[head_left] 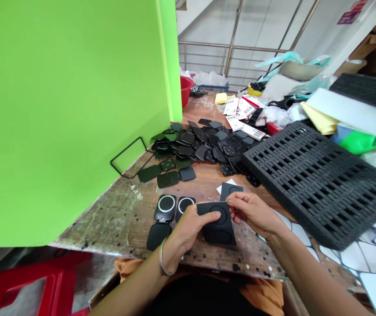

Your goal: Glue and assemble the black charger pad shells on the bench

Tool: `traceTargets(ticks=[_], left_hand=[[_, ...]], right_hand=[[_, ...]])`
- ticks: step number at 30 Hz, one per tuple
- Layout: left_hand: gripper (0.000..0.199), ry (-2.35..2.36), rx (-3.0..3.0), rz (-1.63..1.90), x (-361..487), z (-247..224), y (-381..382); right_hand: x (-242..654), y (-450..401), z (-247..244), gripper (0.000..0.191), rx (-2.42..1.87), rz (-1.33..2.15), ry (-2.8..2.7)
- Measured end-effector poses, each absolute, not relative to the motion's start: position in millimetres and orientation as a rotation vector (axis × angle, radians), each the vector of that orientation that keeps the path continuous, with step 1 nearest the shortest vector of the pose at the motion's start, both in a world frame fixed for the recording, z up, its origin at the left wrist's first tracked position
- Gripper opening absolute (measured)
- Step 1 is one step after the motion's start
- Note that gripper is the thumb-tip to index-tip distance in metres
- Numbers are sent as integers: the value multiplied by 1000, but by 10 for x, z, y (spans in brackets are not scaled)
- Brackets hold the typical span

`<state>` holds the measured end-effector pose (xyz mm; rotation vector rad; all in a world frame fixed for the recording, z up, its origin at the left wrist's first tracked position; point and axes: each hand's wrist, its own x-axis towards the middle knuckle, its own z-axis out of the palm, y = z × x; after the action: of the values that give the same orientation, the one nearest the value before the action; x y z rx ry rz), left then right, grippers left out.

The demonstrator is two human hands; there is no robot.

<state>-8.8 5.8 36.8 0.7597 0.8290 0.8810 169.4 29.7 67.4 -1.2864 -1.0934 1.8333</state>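
Note:
Near the table's front edge, my left hand (191, 224) grips a dark rectangular sheet (219, 230) with round outlines on it, index finger lying across its face. My right hand (249, 210) pinches the upper right corner of that sheet. Behind it lies another dark sheet (229, 189) on a white piece (218, 189). Left of my left hand, an unfolded black device (165, 208) with a silvery ring rests on the table, its lower flap toward me. A second ringed device (185, 204) sits beside it, partly hidden by my left hand.
A large heap of black folding pieces (204, 142) covers the table's middle. A black slotted foam block (319, 175) lies at the right. A green panel (72, 101) borders the left, with a black wire frame (127, 151) against it. Bags and labels (240, 107) lie behind.

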Motion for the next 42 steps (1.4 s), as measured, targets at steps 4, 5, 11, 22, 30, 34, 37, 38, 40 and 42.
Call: traceTargets(ticks=[4,5,11,22,30,34,37,38,40,42], left_hand=[[21,733,747,886,-76,397,61],[20,706,747,877,-74,407,61],[16,638,809,846,-67,427,56],[10,794,839,969,-5,444,58],[14,898,820,1046,51,438,34],[19,941,727,1062,104,430,-2],[26,925,664,1004,118,409,0],[30,916,666,966,111,398,9],[34,915,694,894,88,375,37],[36,930,731,834,64,356,64]], right_hand=[[1683,269,661,25,-1238,2013,-957],[1680,259,654,23,-1209,2054,-923],[1667,180,613,19,-1069,2225,-749],[1593,30,635,18,-1344,1475,-1224],[1617,-83,662,18,-1153,722,-1791],[1638,-76,597,16,-1196,577,-1799],[1694,-52,563,16,-1127,262,-1899],[1719,-45,560,19,-1075,170,-1957],[1770,-40,563,24,-960,52,-2076],[1809,-44,567,27,-873,-7,-2157]])
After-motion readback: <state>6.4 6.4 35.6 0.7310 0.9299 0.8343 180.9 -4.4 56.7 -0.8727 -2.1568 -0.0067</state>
